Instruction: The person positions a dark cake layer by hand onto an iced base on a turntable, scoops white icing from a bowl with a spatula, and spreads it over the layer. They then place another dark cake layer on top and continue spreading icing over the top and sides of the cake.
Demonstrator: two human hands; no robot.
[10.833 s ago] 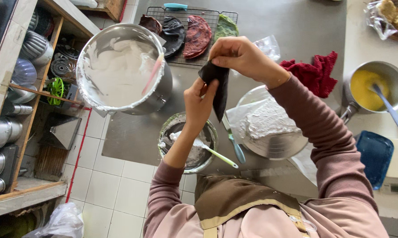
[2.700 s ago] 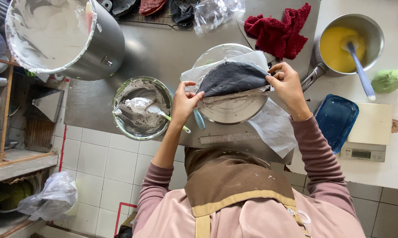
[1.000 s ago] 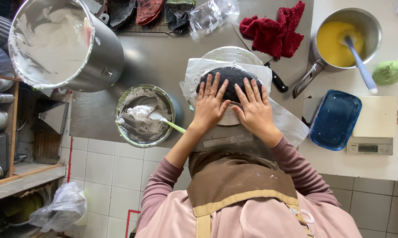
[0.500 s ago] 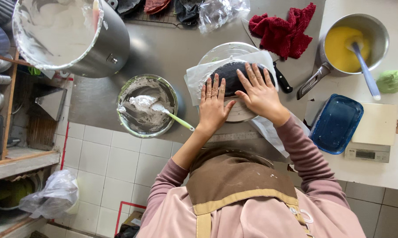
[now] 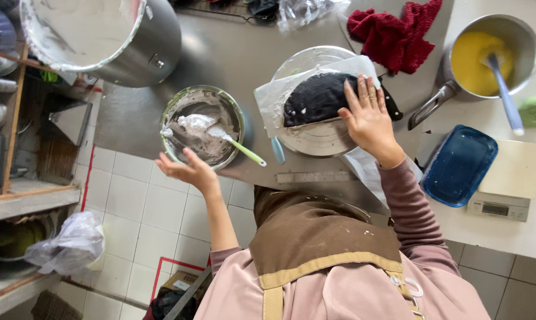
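A dark, almost black cake piece (image 5: 316, 98) lies on white paper (image 5: 272, 99) on a round metal turntable (image 5: 313, 138). My right hand (image 5: 367, 116) rests flat on the right end of the cake piece, fingers spread. My left hand (image 5: 188, 170) is open and empty, palm up, at the near rim of a small metal bowl (image 5: 172, 111) of grey-white cream. A spatula with a green handle (image 5: 243, 152) lies in that bowl.
A big steel pot (image 5: 105, 32) smeared with white cream stands at the far left. A red cloth (image 5: 396, 34), a saucepan of yellow batter (image 5: 487, 50) with a spoon, a blue tray (image 5: 459, 166), a scale (image 5: 508, 187) and a metal ruler (image 5: 313, 176) lie around.
My left hand has lifted off the cake piece and moved left to the cream bowl. My right hand stays pressed on the cake piece.
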